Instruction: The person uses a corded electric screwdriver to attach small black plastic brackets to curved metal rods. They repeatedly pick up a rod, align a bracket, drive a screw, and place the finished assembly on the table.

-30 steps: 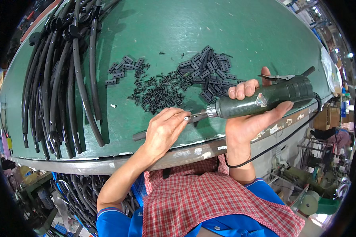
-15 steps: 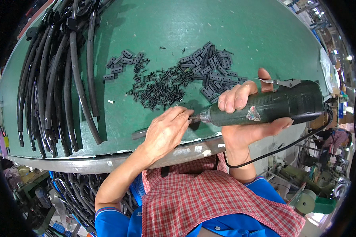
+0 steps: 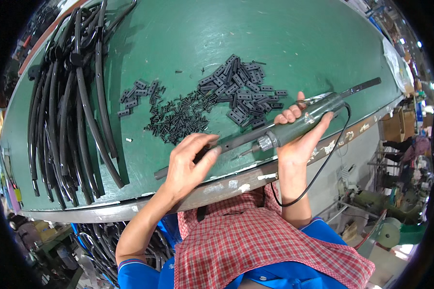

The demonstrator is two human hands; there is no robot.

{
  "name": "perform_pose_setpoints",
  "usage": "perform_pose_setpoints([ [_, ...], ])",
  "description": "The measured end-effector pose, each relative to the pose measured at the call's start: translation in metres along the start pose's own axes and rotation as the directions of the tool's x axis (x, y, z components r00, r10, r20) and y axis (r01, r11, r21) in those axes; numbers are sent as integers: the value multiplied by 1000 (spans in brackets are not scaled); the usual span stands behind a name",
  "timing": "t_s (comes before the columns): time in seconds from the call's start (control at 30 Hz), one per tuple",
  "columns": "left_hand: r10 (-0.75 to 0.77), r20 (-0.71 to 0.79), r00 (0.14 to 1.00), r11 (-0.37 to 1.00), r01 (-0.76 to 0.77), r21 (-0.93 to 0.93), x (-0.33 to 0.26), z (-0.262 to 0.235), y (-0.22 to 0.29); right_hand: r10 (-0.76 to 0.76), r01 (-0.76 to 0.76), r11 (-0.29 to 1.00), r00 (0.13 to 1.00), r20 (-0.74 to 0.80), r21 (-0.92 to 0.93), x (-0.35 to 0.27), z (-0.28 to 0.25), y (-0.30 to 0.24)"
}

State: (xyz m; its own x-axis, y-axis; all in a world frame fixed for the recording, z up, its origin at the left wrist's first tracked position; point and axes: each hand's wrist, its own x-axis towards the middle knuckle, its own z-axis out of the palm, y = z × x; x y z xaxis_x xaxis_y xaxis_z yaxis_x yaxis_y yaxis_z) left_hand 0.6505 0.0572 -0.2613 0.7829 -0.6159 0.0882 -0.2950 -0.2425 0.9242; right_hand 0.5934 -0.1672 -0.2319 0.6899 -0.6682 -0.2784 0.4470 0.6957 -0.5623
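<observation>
A long black tube [image 3: 246, 138] lies slantwise across the near part of the table. My left hand [image 3: 185, 159] is bent over its left part, thumb and fingers on either side of the tube, with a gap between thumb and forefinger. In my right hand [image 3: 296, 135] is a dark green electric screwdriver [image 3: 306, 123], gripped round its body. Its thin bit points down left, beside the tube and apart from it. Part of the tube is hidden behind the screwdriver; its far end shows at upper right.
Beyond my hands lie a pile of small black screws [image 3: 178, 115] and heaps of dark two-holed blocks [image 3: 248, 91]. Several black curved tubes [image 3: 72, 111] are stacked at the left. A power cord [image 3: 318, 178] loops below the screwdriver. The table's metal edge [image 3: 217, 188] runs before me.
The screwdriver has tilted and its bit has come away from my left fingertips. My left thumb and forefinger have spread. More of the tube shows now.
</observation>
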Motion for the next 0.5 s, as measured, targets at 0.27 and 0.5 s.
perform_pose_setpoints([
  [0.27,137,141,981,890,-184,418,75,23,9,99,-98,995,994,39,-8,-12,-9,2],
  [0.5,150,221,964,662,-264,702,101,35,6,132,-134,991,990,56,26,-12,-13,-3],
])
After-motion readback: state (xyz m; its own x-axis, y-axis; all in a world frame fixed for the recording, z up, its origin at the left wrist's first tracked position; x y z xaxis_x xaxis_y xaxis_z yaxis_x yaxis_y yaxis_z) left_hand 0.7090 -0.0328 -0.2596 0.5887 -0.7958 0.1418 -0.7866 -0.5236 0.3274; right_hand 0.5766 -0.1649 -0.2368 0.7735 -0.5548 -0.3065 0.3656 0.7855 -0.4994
